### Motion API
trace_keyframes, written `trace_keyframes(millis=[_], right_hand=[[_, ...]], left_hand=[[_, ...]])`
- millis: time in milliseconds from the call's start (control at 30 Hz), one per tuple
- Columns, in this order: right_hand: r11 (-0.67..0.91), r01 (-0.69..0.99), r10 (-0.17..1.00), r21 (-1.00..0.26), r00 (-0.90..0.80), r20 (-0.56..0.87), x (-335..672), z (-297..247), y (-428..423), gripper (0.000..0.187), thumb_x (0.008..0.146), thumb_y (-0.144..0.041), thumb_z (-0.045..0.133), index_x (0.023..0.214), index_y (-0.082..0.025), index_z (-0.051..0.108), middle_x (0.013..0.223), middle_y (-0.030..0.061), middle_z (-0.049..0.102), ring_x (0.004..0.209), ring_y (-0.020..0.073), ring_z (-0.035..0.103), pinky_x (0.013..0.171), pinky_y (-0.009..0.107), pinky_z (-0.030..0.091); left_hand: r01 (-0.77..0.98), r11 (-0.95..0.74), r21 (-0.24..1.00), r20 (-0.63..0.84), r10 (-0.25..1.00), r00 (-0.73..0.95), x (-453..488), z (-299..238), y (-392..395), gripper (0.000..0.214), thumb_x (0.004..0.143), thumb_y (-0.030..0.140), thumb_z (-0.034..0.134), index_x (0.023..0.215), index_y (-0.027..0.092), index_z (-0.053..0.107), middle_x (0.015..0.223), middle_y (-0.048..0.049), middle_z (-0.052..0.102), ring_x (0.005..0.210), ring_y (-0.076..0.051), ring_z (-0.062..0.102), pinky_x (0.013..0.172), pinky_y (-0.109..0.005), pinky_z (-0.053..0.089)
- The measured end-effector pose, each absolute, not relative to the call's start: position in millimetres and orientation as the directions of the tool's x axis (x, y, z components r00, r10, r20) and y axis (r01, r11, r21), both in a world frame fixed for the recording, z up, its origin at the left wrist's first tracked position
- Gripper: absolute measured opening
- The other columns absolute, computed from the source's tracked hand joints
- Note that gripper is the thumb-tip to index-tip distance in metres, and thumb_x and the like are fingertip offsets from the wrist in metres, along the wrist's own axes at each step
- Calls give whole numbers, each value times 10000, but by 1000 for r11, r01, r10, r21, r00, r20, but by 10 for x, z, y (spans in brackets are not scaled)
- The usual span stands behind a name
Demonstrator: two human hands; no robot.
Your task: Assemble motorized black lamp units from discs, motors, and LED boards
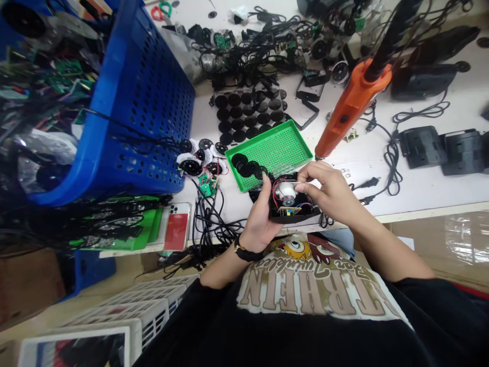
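Observation:
My left hand [263, 219] is wrapped round the left side of an open black plastic housing [294, 219], thumb along its upper rim. Inside the housing sit a white motor-like part [286, 191], red and blue wires and a small circuit board [289, 210]. My right hand [329, 189] is closed in a pinch at the housing's right side, close to the white part; what its fingertips hold, if anything, is hidden. Just beyond lies a green perforated tray [301, 145] with black discs [244, 165] and small screws in it. An orange electric screwdriver [346, 112] hangs tip down near my right hand.
At the left stands a blue basket [153, 102] heaped with circuit boards and wires. Black round parts [250, 121] lie in rows behind the tray. Tangled cables [263, 56] cover the back. Black housings [422, 147] lie at right; a phone [177, 228] rests at the front left edge.

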State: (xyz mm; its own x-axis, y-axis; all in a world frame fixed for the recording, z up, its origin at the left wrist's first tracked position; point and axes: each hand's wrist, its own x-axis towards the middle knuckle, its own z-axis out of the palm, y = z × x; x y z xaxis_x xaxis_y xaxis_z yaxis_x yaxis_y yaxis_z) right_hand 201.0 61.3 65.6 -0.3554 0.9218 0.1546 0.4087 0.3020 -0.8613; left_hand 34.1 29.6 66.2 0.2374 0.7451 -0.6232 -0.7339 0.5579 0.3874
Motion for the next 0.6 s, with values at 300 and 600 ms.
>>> trace_keyframes(millis=[300,600], right_hand=[[311,444,914,-840,-383,136,2000,711,614,217,962,-243,638,778,-230,522,832,30,616,852,226,522,803,361,378],[332,459,905,-824,-401,141,1995,692,595,195,935,-187,622,782,-231,509,832,31,606,863,229,505,804,360,368]], left_hand=[[-704,597,385,-647,719,255,370,764,321,587,1094,553,353,959,135,742,1050,-101,796,1138,-250,731,1038,-411,561],[-692,603,396,-643,720,260,365,735,326,402,1058,481,521,909,162,714,874,-44,766,1056,-240,738,1025,-411,565]])
